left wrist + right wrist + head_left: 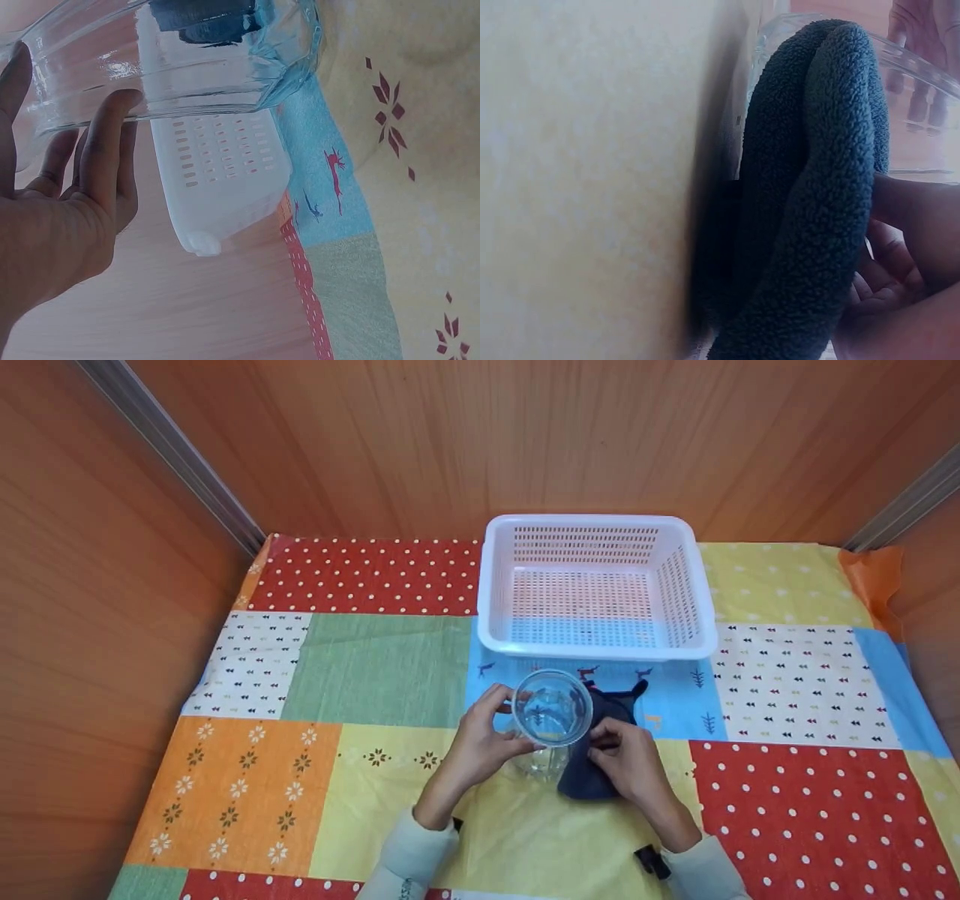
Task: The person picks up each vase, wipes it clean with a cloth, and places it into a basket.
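Note:
My left hand [480, 739] holds a clear glass cup [553, 709] by its side, fingers and thumb spread around it. The round mouth of the cup faces up toward the head camera. In the left wrist view, the cup [202, 94] has faceted walls, with fingers [105, 146] against them. Beside it, a dark blue towel [589, 776] is pinched in my right hand [628, 757]. The right wrist view shows the towel [832, 180] folded over, fuzzy in texture, hiding part of the cup behind it.
A white plastic basket [596, 651] with slotted walls stands just beyond the hands. Under everything lies a patchwork tablecloth [382, 671]. Wooden panels [420, 442] rise at the back and both sides. A black strap piece [651, 861] hangs by the right wrist.

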The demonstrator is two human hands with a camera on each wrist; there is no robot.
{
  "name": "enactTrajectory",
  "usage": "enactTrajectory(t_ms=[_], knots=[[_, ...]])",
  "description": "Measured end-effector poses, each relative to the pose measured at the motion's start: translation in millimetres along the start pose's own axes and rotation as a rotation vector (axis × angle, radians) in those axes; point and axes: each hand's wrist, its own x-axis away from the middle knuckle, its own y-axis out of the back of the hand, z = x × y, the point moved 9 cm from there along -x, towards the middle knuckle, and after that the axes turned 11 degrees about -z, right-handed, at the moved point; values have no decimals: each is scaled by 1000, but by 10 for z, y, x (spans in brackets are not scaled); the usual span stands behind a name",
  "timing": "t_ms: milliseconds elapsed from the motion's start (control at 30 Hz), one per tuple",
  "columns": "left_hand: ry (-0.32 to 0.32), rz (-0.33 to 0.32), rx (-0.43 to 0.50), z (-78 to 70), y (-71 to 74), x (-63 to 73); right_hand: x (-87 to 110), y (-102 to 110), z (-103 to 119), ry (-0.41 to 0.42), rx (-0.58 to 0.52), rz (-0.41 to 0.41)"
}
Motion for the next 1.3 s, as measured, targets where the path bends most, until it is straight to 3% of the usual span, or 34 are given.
enactTrajectory(t_ms=[400,667,1300], knots=[[20,11,9,22,1,2,18,21,33,17,-48,-23],[1,-9,12,6,13,7,40,104,179,54,-113,-55],[20,4,26,-2,10,-4,50,239,463,19,-260,-62]])
